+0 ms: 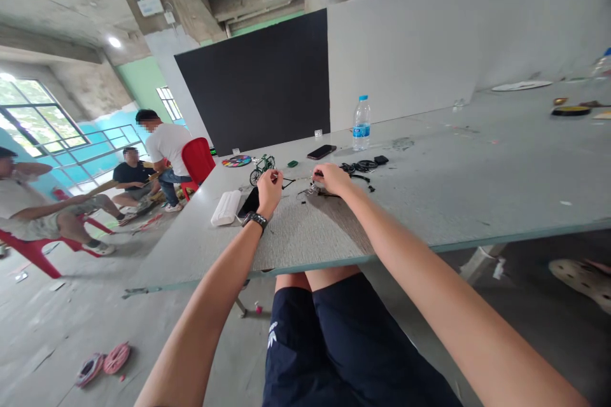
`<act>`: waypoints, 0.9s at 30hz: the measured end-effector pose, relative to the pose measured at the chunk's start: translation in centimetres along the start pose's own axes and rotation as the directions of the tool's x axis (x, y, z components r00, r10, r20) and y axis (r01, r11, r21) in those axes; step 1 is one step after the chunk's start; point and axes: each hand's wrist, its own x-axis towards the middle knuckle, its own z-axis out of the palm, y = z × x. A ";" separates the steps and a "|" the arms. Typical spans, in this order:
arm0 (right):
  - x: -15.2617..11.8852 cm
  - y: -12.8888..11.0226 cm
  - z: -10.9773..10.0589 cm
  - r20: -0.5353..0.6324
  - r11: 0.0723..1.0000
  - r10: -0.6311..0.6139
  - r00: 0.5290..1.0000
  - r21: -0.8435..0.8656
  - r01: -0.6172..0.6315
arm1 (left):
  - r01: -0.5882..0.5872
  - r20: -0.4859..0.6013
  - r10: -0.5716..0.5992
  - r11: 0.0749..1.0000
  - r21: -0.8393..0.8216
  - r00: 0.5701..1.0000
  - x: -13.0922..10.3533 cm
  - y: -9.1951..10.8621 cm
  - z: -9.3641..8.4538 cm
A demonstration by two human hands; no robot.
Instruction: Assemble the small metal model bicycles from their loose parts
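Observation:
My left hand [270,191], with a dark watch on its wrist, is closed in a pinch above the table [296,238]. What its fingertips hold is too small to make out. Just behind it stands a small green model bicycle [261,168] with black wheels. A thin black part [288,183] sticks out to the right of these fingers. My right hand [333,178] is also pinched, low over several tiny loose parts [309,192]; anything between its fingers is hidden. A black phone-like object [249,202] lies partly behind my left wrist, beside a white box-shaped object [226,208].
Behind my hands lie a dark phone [321,152], a small green piece [293,164] and a colourful round palette [236,161]. A water bottle [361,124] stands upright near black coiled cables [365,166]. People sit at the left, one on a red chair [198,161].

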 end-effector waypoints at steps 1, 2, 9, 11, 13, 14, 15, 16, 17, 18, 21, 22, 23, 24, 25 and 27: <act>0.0 0.6 -0.2 -0.006 0.998 0.054 0.999 -0.029 -0.054 | -0.001 0.002 0.001 1.000 -0.004 1.000 0.0 0.0 0.0; -0.1 1.0 -0.4 -0.017 0.992 0.109 0.994 -0.055 -0.110 | -0.002 0.004 0.002 1.000 -0.008 1.000 0.0 0.0 0.0; -0.1 1.3 -1.3 0.030 0.965 0.182 0.983 -0.198 -0.173 | -0.012 -0.001 0.012 1.000 0.000 1.000 0.0 0.1 0.0; 0.1 1.2 -1.1 0.100 0.968 0.153 0.983 -0.215 -0.128 | -0.019 0.001 0.019 1.000 0.004 1.000 0.0 0.2 -0.1; 0.2 1.1 -0.7 0.174 0.975 0.116 0.978 -0.209 -0.078 | -0.024 0.002 0.024 1.000 0.007 1.000 -0.1 0.3 -0.1; 0.3 0.9 -0.4 0.203 0.978 0.098 0.974 -0.202 -0.056 | -0.025 0.001 0.025 1.000 0.009 1.000 -0.1 0.4 -0.1; 0.3 0.7 -0.2 0.224 0.980 0.081 0.971 -0.194 -0.037 | -0.026 0.001 0.026 1.000 0.008 1.000 -0.1 0.4 -0.2; 0.4 0.5 0.0 0.237 0.982 0.066 0.969 -0.186 -0.021 | -0.029 0.002 0.029 1.000 0.004 1.000 -0.1 0.4 -0.2; 0.4 0.2 0.2 0.241 0.984 0.052 0.969 -0.177 -0.009 | -0.032 0.002 0.032 0.999 -0.001 0.999 -0.1 0.4 -0.2; 0.3 -0.1 0.3 0.242 0.986 0.038 0.970 -0.165 0.003 | -0.034 0.003 0.034 0.999 -0.004 0.999 -0.2 0.5 -0.2; 0.1 -1.1 0.4 0.260 0.991 -0.002 0.966 -0.129 0.037 | -0.029 0.010 0.029 1.000 0.004 1.000 -0.2 0.6 -0.2; 0.1 -1.4 0.4 0.266 0.992 -0.012 0.964 -0.120 0.046 | -0.025 0.012 0.024 1.000 0.008 1.000 -0.2 0.6 -0.2; 0.0 -1.7 0.3 0.272 0.992 -0.020 0.962 -0.116 0.053 | -0.022 0.015 0.022 1.000 0.010 1.000 -0.2 0.7 -0.2; -0.1 -1.8 0.3 0.274 0.992 -0.023 0.961 -0.114 0.057 | -0.023 0.018 0.023 1.000 0.011 1.000 -0.2 0.7 -0.2; -0.1 -2.0 0.2 0.273 0.992 -0.023 0.962 -0.115 0.057 | -0.027 0.018 0.026 1.000 0.011 0.999 -0.2 0.7 -0.3; -0.2 -2.1 0.1 0.265 0.991 -0.017 0.964 -0.120 0.051 | -0.034 0.016 0.034 0.999 0.012 0.999 -0.2 0.8 -0.3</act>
